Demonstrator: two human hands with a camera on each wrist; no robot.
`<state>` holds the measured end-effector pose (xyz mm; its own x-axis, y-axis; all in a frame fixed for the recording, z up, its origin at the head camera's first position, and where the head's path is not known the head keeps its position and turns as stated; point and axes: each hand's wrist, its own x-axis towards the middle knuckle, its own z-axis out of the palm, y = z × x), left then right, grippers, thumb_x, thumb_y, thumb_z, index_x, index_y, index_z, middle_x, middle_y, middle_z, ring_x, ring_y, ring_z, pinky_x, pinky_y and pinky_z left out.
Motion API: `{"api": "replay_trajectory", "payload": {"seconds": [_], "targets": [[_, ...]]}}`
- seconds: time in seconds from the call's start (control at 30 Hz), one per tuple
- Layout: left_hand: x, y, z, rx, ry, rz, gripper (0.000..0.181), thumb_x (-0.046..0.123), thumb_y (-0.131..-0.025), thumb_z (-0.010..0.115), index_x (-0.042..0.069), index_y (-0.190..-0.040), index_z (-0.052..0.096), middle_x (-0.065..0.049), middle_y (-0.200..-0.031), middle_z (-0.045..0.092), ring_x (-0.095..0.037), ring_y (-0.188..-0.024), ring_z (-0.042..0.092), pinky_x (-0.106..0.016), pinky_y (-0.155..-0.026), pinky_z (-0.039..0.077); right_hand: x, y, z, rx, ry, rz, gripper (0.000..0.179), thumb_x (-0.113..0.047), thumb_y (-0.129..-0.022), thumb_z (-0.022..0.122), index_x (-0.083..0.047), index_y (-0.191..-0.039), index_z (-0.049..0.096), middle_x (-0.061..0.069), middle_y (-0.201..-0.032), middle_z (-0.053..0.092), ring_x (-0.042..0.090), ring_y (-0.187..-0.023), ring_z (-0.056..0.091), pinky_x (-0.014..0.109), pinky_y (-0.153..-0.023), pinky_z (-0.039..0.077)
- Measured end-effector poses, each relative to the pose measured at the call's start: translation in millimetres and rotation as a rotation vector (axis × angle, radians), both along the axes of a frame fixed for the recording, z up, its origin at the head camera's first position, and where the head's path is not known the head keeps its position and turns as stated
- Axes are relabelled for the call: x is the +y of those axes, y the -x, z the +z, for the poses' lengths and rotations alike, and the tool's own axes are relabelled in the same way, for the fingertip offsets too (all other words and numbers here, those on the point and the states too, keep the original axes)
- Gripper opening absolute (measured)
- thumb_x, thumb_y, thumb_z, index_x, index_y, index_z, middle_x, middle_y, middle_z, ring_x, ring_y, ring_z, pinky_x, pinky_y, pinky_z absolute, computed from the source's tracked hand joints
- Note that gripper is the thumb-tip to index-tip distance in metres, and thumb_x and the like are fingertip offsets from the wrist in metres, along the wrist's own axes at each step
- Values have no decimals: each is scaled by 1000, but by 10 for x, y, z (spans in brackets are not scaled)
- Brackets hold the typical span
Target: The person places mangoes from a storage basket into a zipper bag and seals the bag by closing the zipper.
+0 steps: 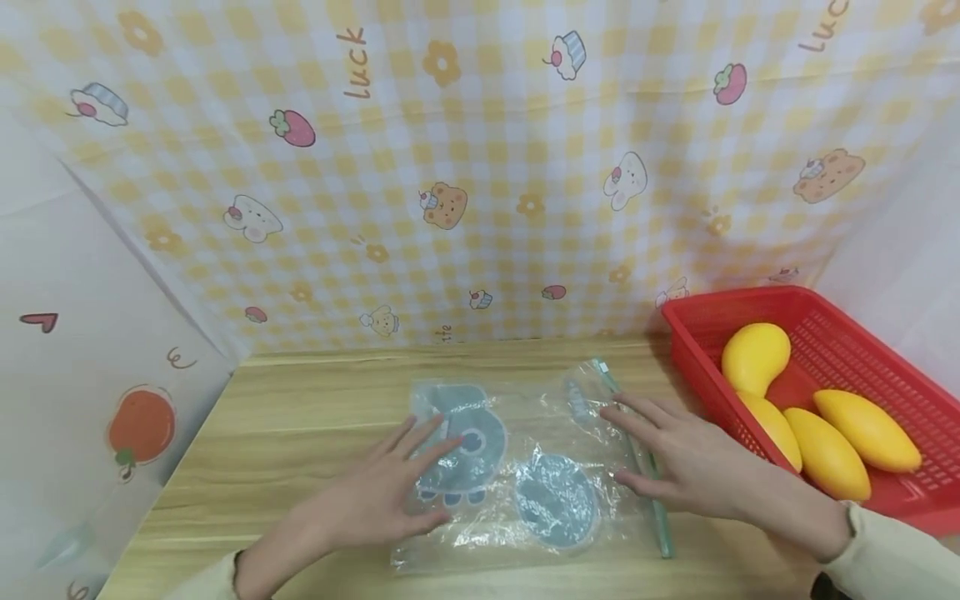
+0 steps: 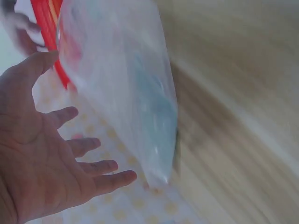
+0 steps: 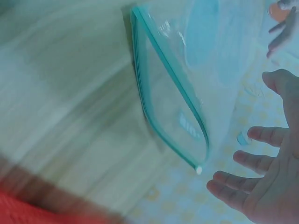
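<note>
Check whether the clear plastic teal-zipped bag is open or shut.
Open: in the right wrist view, the clear plastic bag gapes between two separated teal zip edges.

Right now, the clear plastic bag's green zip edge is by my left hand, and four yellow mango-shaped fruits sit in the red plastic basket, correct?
The side is wrong: the head view shows the green zip edge by your right hand. The rest holds.

Left grip (image 2: 49, 158), fingers spread, beside clear bag (image 2: 117, 70) on wood worktop (image 2: 243, 79); right grip (image 2: 21, 24) and red basket (image 2: 46, 28) at right.
</note>
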<state>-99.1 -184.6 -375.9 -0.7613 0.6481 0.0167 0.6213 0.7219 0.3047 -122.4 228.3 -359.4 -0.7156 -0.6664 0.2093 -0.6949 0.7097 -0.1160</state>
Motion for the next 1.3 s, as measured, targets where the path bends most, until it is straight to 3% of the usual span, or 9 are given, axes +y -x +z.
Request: {"api": "replay_trajectory", "payload": {"seconds": [0.13, 0.23, 0.37, 0.5, 0.73, 0.9, 1.1, 1.3], "targets": [[101, -31, -78, -61, 44, -45, 83, 54, -93, 69, 22, -160, 33, -17, -166, 12, -55, -144, 15, -71, -109, 29, -63, -11, -109, -34, -1, 10, 73, -46, -88, 79, -17, -149, 52, 13, -152, 45, 38, -124, 56, 45, -71, 63], [100, -36, -117, -105, 74, -46, 83, 53, -92, 71, 20, -160, 34, -20, -166, 13, -55, -145, 13, -69, -111, 26, -77, -6, -194, -44, 2, 45, 72, -43, -87, 81, -14, -147, 54, 15, -150, 46, 42, -127, 51, 51, -74, 62], [45, -31, -150, -150, 102, -24, 84, 50, -90, 74, 17, -158, 38, -22, -165, 14, -56, -144, 12, -70, -111, 25, -85, 0, -316, -47, -8, 88, 72, -40, -85, 84, -11, -144, 56, 18, -148, 47, 45, -129, 47, 58, -83, 58], [-18, -4, -182, -184, 117, 4, 83, 50, -89, 74, 16, -157, 40, -23, -164, 15, -60, -142, 13, -74, -106, 29, -116, 0, -409, -85, -5, 106, 71, -37, -84, 84, -10, -144, 56, 19, -149, 45, 45, -131, 45, 57, -89, 56], [-134, 92, -213, -214, 138, 45, 81, 47, -90, 75, 13, -155, 41, -26, -163, 19, -61, -141, 14, -73, -106, 30, -208, 39, -478, -137, 26, 140, 63, -27, -86, 83, -10, -142, 57, 18, -151, 43, 40, -136, 42, 52, -99, 51], [-159, 149, -158, -202, 159, 105, 78, 46, -90, 75, 11, -153, 45, -27, -160, 25, -61, -140, 19, -74, -108, 27, -284, 99, -488, -137, 49, 150, 66, -24, -85, 85, -8, -142, 57, 19, -150, 42, 38, -134, 45, 53, -101, 49], [131, 130, -48, -240, 142, 235, 75, 43, -90, 74, 12, -152, 47, -27, -157, 31, -64, -133, 30, -76, -104, 30, -377, 182, -534, -107, 98, 174, 64, -16, -82, 86, -2, -139, 58, 23, -148, 45, 40, -131, 48, 55, -102, 48], [430, 146, -86, -294, 117, 210, 74, 40, -89, 73, 15, -153, 45, -26, -158, 31, -65, -132, 31, -83, -94, 33, -473, 231, -552, -124, 141, 190, 64, -10, -83, 84, -1, -140, 56, 25, -147, 45, 42, -130, 48, 57, -101, 48]]}}
